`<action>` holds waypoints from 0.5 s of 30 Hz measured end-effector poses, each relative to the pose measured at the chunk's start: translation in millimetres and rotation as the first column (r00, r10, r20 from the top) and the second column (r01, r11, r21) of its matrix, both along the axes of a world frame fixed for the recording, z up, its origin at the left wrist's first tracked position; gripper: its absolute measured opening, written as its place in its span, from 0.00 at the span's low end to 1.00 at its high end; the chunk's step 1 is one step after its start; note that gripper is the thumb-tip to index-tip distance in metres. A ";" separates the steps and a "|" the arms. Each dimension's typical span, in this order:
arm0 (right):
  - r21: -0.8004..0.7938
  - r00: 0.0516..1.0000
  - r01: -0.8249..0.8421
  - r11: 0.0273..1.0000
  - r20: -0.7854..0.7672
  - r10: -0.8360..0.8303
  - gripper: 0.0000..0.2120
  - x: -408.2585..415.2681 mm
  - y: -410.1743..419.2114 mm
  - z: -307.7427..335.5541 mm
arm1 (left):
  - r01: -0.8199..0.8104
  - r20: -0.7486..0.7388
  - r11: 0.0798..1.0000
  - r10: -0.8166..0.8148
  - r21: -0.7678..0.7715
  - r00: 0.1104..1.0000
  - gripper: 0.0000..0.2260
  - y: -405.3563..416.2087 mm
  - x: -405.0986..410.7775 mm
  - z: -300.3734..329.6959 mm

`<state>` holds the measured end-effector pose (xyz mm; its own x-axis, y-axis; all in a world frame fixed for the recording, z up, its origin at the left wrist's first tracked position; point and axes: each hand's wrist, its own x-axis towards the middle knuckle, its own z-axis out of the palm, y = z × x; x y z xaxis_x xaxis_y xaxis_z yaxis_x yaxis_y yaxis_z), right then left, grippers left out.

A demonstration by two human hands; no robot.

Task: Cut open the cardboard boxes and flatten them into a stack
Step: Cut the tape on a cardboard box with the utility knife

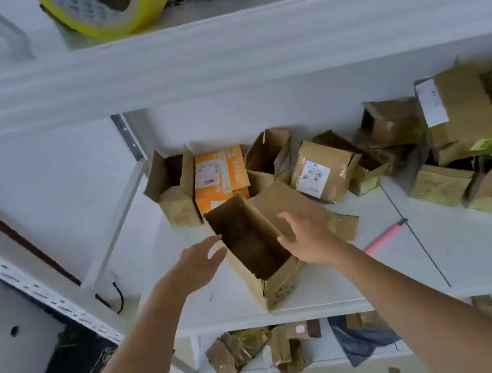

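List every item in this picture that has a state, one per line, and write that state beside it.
Long brown cardboard box: open on top, empty, unflattened.
Right hand: fingers curled over the box's right wall.
Left hand: open, beside the box's left wall; contact unclear.
Orange cardboard box: closed, labelled.
Small brown box with raised flaps: open.
Pink-handled tool: lying untouched on the shelf.
Yellow tape roll: standing on the upper shelf.

Little can be read. The orange box (220, 177) on the white shelf (382, 261) carries a white sticker with red handwritten figures, upside down and unclear. To its right, a brown parcel (320, 170) bears a white barcode label (314, 178); its print is too small to read.
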<state>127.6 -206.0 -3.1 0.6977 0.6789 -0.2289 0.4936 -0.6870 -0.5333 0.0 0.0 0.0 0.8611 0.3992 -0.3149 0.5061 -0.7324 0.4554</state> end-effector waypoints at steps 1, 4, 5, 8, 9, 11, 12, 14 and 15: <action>0.015 0.998 0.047 0.999 -0.033 -0.047 0.27 -2.9 6.1 -2.3 | -0.003 0.009 0.999 0.003 -0.052 1.000 0.22 8.6 3.3 -1.4; -0.023 0.977 0.169 0.985 -0.128 -0.170 0.27 -9.9 19.4 -11.2 | -0.017 -0.007 0.990 0.016 -0.142 1.000 0.21 30.8 10.3 -3.6; -0.038 0.966 0.198 0.980 -0.159 -0.201 0.27 -10.3 23.5 -15.2 | -0.023 -0.010 0.985 0.022 -0.168 1.000 0.21 37.7 14.8 -5.7; -0.024 0.934 0.273 0.962 -0.232 -0.271 0.23 -16.0 32.2 -18.7 | -0.106 -0.012 0.931 0.108 -0.348 0.994 0.23 53.0 19.2 -8.8; -0.016 0.928 0.292 0.956 -0.238 -0.287 0.21 -16.3 33.9 -20.2 | -0.128 -0.013 0.904 0.134 -0.407 0.991 0.23 55.9 19.5 -9.0; -0.012 0.915 0.322 0.947 -0.254 -0.314 0.21 -15.3 35.6 -19.3 | -0.158 -0.030 0.861 0.164 -0.483 0.986 0.25 59.8 20.8 -8.8; -0.016 0.906 0.334 0.943 -0.270 -0.325 0.22 -14.7 36.5 -17.6 | -0.167 -0.036 0.841 0.174 -0.515 0.984 0.26 62.8 21.1 -11.1; -0.012 0.890 0.352 0.936 -0.306 -0.339 0.23 -13.4 38.8 -15.7 | -0.201 -0.050 0.780 0.214 -0.592 0.976 0.28 66.1 20.3 -13.0; -0.005 0.887 0.352 0.936 -0.316 -0.335 0.23 -14.1 40.4 -14.6 | -0.224 -0.057 0.748 0.242 -0.625 0.969 0.29 67.5 19.7 -14.2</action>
<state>113.5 -165.7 -17.6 0.7898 0.4258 -0.4415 0.0374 -0.7519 -0.6582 19.7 67.5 -14.2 0.7790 0.3124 -0.5436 0.6043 -0.1432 0.7838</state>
